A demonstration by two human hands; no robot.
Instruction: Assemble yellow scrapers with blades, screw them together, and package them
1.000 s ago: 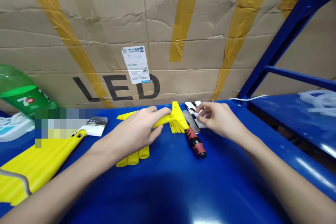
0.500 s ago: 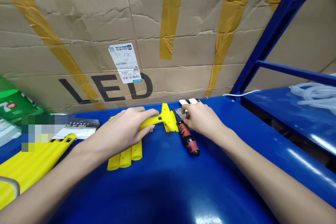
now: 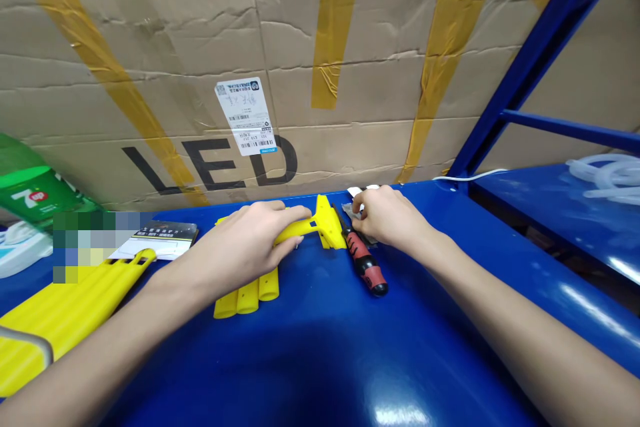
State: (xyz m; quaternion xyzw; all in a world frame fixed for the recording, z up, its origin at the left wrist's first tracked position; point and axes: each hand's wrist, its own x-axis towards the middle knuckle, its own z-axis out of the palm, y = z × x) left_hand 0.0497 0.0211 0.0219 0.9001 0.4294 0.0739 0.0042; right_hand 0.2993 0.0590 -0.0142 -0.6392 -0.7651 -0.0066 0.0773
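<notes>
My left hand (image 3: 250,240) is closed around the handle of a yellow plastic scraper (image 3: 330,223), whose wide head points right. Beneath that hand, several yellow tube-shaped handles (image 3: 269,285) lie side by side. A red and black screwdriver (image 3: 367,261) rests on the blue surface, its tip close to the scraper head. Just beyond it, my right hand (image 3: 393,219) has thumb and forefinger pinched together at a small greyish packet (image 3: 349,211). The fingertips and whatever lies between them are too small to make out. White and dark pieces (image 3: 356,191) lie partly behind this hand.
A large taped cardboard box (image 3: 370,127) stands along the back of the blue table (image 3: 320,360). At left are more yellow handles (image 3: 65,320), a printed card (image 3: 170,240) and a green bottle (image 3: 35,193). A blue metal frame (image 3: 525,80) and coiled clear tubing (image 3: 610,177) are at right.
The whole view has shifted, so things appear slightly further right. My left hand keeps its hold on the scraper, and my right hand stays by the packet with only small finger movement.
</notes>
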